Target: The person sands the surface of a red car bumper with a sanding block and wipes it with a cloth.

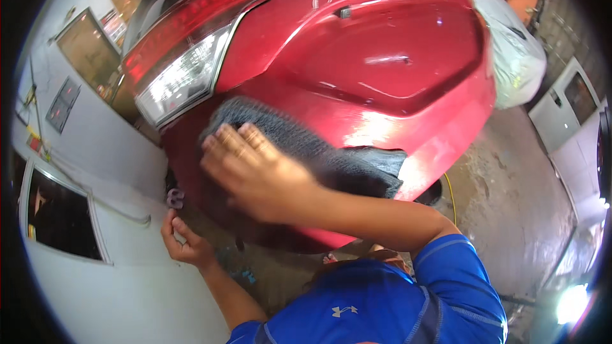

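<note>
A dark grey cloth [280,127] lies spread over the corner of a glossy red car bumper [433,134]. My right hand [258,172] presses on the cloth with its fingers over it, a little blurred, holding it against the paint. Part of the cloth trails to the right, below the recessed plate area. Down at the left, beside a white panel, my left hand [186,242] is held off the car. Its fingers are loosely bent and apart, with nothing seen between them. The tail light [191,51], red and clear, sits just above the cloth.
A white door panel with a dark window [64,210] stands close at the left. Beyond the bumper, a vehicle under a pale cover [516,57] is parked at the back right. A yellow cord [451,197] lies on the wet-looking floor [510,178]. Another white door [564,105] leans farther right.
</note>
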Tool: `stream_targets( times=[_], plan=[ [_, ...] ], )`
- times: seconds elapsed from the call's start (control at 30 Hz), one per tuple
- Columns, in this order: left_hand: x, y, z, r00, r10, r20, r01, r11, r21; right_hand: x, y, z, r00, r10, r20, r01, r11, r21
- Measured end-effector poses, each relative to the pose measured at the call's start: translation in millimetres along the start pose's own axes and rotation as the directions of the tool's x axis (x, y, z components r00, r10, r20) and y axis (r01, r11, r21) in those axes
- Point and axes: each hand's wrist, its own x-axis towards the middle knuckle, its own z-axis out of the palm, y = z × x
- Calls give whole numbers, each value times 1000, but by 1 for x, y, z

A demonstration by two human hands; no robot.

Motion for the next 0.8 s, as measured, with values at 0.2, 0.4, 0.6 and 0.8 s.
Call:
stream_targets(
  times=[0.2,0.4,0.6,0.8],
  plan=[
    [33,33,-12,930,362,-64,-365,929,-54,-1,67,-56,969,248,20,-248,962,117],
    [14,43,-45,969,245,-44,-249,950,-187,-96,278,-55,661,698,-276,-750,631,-200],
    [-22,134,-38,899,434,48,-421,891,-168,-10,151,-43,696,716,45,-718,696,33],
    [-54,194,22,880,413,233,-356,900,-252,-43,-1,35,986,-22,-166,13,999,-53]
  ],
)
